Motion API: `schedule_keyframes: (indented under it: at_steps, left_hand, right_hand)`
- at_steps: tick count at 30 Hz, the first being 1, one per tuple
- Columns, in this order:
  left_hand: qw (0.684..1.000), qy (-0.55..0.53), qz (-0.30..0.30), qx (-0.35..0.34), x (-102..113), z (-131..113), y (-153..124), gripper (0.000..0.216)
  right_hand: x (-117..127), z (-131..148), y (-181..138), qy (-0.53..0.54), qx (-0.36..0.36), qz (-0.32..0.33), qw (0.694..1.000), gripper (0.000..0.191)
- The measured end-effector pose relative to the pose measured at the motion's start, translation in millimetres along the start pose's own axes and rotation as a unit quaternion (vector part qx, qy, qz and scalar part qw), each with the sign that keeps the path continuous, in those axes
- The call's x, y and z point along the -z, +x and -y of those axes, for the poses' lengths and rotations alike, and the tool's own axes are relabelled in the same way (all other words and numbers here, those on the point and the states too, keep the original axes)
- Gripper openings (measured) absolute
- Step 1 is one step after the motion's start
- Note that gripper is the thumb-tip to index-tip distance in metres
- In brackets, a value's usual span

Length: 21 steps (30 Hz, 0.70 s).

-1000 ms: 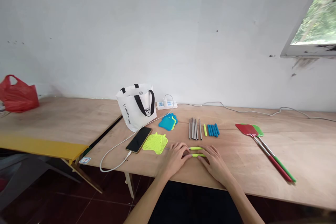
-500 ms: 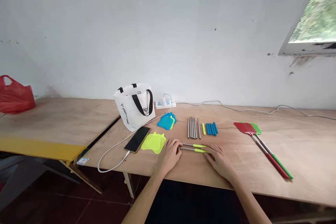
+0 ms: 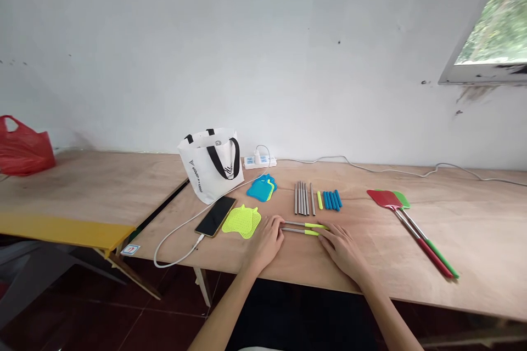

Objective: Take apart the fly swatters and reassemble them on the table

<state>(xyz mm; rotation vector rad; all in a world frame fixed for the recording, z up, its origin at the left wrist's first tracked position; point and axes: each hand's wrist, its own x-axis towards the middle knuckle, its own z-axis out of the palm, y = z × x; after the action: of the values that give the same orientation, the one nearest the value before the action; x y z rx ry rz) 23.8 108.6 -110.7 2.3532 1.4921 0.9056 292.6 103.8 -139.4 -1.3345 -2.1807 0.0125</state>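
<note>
Two fly swatter handles (image 3: 294,230), thin grey metal rods with yellow-green grips, lie side by side crosswise near the table's front edge. The fingers of my left hand (image 3: 267,240) are closed at the bare rod ends, hiding the tips. On the other side, my right hand (image 3: 341,247) has its fingers closed around the grip ends, partly covering them. Yellow-green swatter heads (image 3: 242,221) lie just left of my left hand. Beyond the hands is a row of several grey metal rods (image 3: 302,199), beside one yellow-green grip (image 3: 320,200) and several blue grips (image 3: 331,201).
Blue swatter heads (image 3: 260,189) lie farther back. A phone (image 3: 216,216) on a white cable, a white tote bag (image 3: 209,167) and a power strip (image 3: 260,162) stand left. Red (image 3: 387,198) and green (image 3: 402,201) fly swatters lie right. A red bag (image 3: 27,148) sits far left.
Both hands stay at the two handles in nearly the same place. The upper handle has shifted very slightly to the right. The view has tilted a little.
</note>
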Motion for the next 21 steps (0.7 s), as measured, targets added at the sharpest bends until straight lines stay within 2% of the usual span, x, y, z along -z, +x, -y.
schedule_keyframes:
  at_steps: [3, 8, 10, 12, 13, 16, 18, 21]
  left_hand:
    - [0.999, -0.037, -0.006, 0.02, -3.7, 4.4, 0.1, 0.032]
    - [0.999, -0.041, -0.021, 0.013, -2.1, 1.9, 1.4, 0.036]
    - [0.998, -0.033, -0.047, 0.009, 0.6, -3.8, 1.9, 0.03]
    - [0.997, -0.034, -0.061, 0.014, 2.5, -10.8, 1.7, 0.014]
    - [0.998, -0.036, -0.05, 0.019, 2.8, -14.1, 1.2, 0.008]
    - [0.999, -0.02, 0.04, 0.02, 2.2, -21.6, -0.7, 0.028]
    - [0.996, 0.007, 0.089, 0.01, 1.7, -23.9, -1.3, 0.033]
    - [0.994, 0.029, 0.104, 0.007, 2.0, -24.5, -1.0, 0.032]
  right_hand:
    - [-0.3, -0.4, -0.1, -0.004, -0.006, 0.002, 1.0, 0.032]
    - [-0.7, 0.2, -0.4, -0.002, -0.008, -0.005, 1.0, 0.032]
    - [-1.1, 0.7, -0.4, 0.008, -0.011, -0.007, 1.0, 0.034]
    - [-1.3, 1.4, -0.3, 0.019, -0.019, -0.013, 1.0, 0.034]
    - [-1.2, 1.9, 0.0, 0.023, -0.023, -0.015, 0.999, 0.033]
    - [0.8, 3.9, 1.2, 0.033, -0.024, -0.015, 0.999, 0.031]
    - [4.0, 6.0, 2.3, 0.031, -0.017, -0.018, 0.999, 0.031]
    - [9.8, 10.9, 3.1, 0.017, -0.008, -0.042, 0.999, 0.025]
